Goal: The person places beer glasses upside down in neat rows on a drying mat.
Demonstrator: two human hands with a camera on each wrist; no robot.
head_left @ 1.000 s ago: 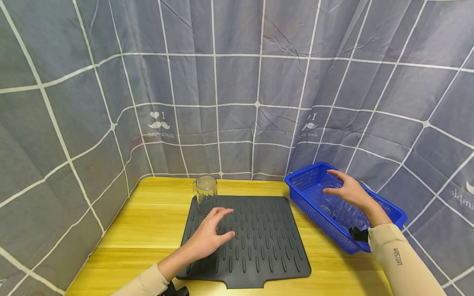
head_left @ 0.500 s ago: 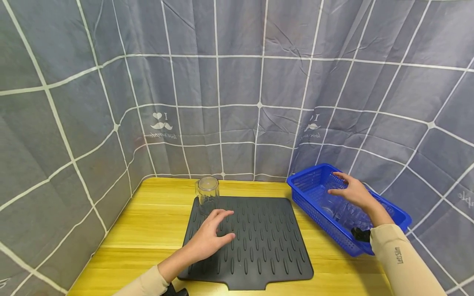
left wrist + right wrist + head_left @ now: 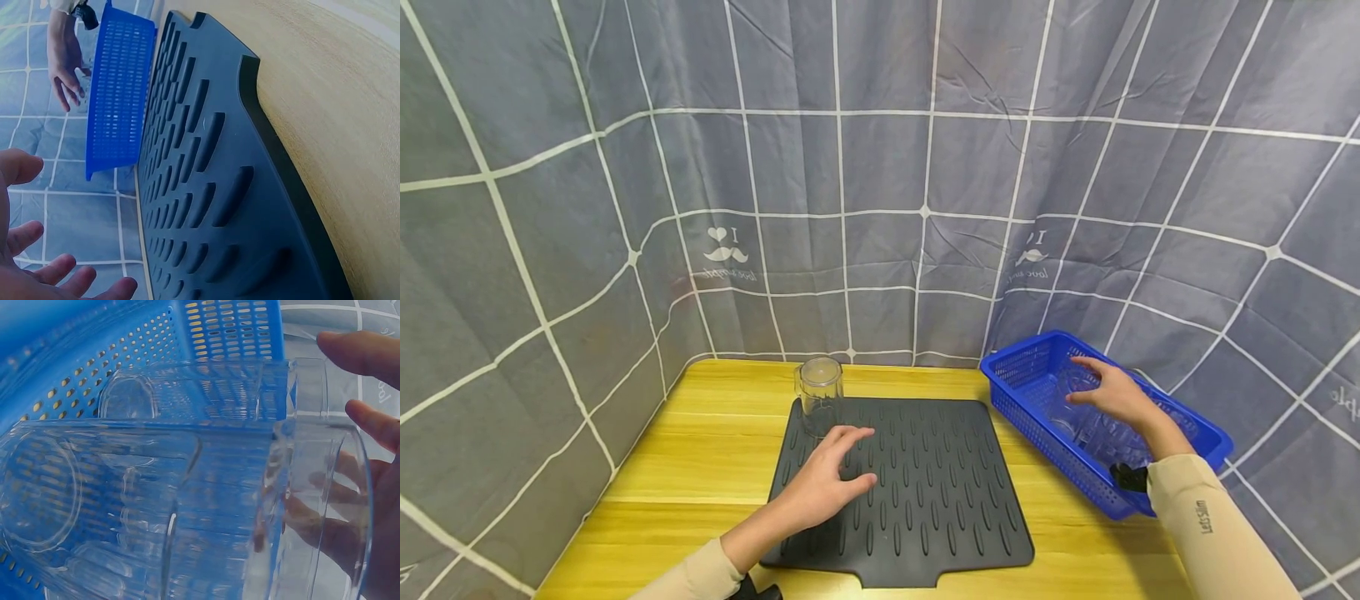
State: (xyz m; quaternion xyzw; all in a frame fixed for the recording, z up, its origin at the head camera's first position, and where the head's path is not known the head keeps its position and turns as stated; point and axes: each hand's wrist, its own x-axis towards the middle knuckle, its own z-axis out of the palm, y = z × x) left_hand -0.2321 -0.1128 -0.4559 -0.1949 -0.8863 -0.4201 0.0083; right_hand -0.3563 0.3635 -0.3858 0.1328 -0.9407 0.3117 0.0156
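Observation:
My right hand [image 3: 1116, 393] is over the blue plastic basket [image 3: 1047, 427], thumb and fingers spread apart. In the right wrist view several clear glasses lie on their sides in the basket; the rim of the nearest glass [image 3: 119, 487] is in front of my fingers, some of which show through it. Another glass [image 3: 181, 394] lies beyond it, its rim near my thumb. Over the black ridged mat [image 3: 925, 483], my left hand [image 3: 829, 479] hovers with relaxed fingers, holding nothing. A clear glass mug [image 3: 822, 396] stands upside down on the mat's back left corner.
The mat lies on a yellow wood-grain table [image 3: 700, 450]. Slanting along the table's right side, the basket has raised walls. A grey curtain [image 3: 880, 167] with white grid lines encloses the back and sides.
My right hand has lowered slightly into the basket, its thumb and fingers a little closer together. The left hand and the mug stay in place.

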